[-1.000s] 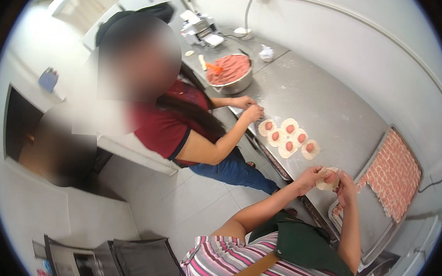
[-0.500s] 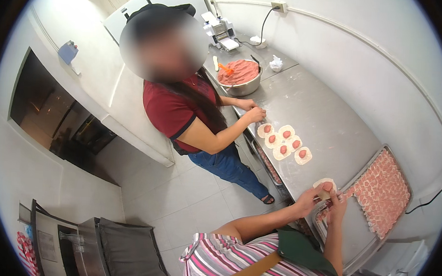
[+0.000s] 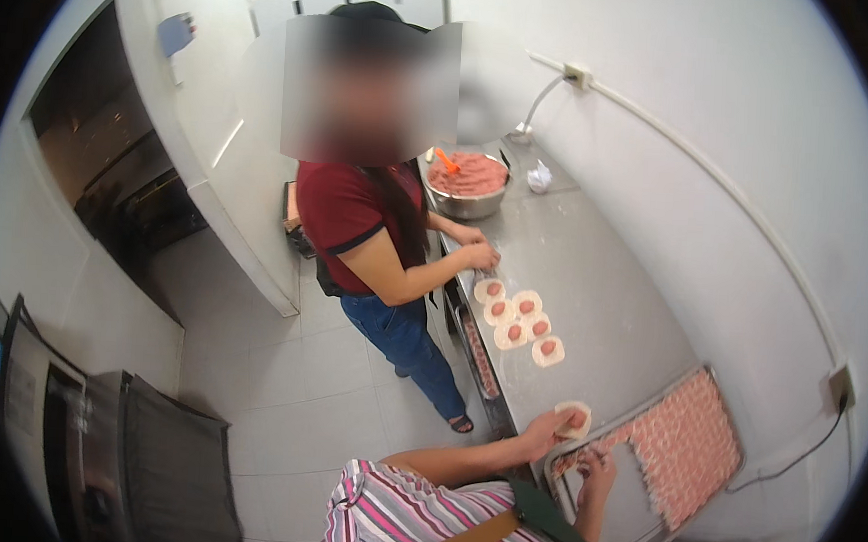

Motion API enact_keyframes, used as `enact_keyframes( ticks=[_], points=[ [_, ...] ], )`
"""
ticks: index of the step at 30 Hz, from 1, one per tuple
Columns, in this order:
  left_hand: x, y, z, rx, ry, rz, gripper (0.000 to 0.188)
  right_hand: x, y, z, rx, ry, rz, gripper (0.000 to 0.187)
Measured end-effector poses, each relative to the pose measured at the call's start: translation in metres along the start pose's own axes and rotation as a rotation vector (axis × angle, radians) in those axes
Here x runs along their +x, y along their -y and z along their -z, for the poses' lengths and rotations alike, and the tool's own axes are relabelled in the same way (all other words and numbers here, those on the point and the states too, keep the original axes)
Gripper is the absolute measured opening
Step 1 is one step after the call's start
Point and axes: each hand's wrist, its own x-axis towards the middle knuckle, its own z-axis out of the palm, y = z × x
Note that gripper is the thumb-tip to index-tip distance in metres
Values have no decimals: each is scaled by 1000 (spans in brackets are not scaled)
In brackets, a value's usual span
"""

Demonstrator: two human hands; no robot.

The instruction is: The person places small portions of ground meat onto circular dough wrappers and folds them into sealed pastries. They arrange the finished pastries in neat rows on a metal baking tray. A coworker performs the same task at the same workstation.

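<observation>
My left hand holds a round dough wrapper with a lump of pink ground meat on it, over the table's near edge. Just to the right, my right hand hovers above the metal tray, its fingers curled together; whatever they may pinch is too small to make out. Rows of filled dumplings cover the tray's right part and part of its far edge. Further up the table lie several flat wrappers, each topped with meat.
Across the table corner, a co-worker in a maroon shirt works with both hands beside the wrappers. Behind stands a steel bowl of ground meat with an orange utensil. A crumpled white bag sits near the wall.
My right hand has come away from the wrapper and moved over the tray, while my left keeps hold of the wrapper. The whole view has shifted and tilted.
</observation>
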Motion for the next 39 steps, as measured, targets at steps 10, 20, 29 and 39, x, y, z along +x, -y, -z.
enact_keyframes(
  ticks=[10, 20, 29, 39],
  points=[
    [-4, 18, 25, 120, -159, 1, 18, 8, 84, -73, -396, 355, 163, 41],
    [-22, 11, 24, 81, 108, 11, 19, -15, 87, -79, -423, 659, -94, 32],
    [-22, 17, -2, 53, -75, 48, 25, -39, 38, 10, -220, 368, -173, 23],
    [-15, 35, -2, 67, -166, 127, 37, -56, 19, 17, -123, 329, -177, 22]
  ],
)
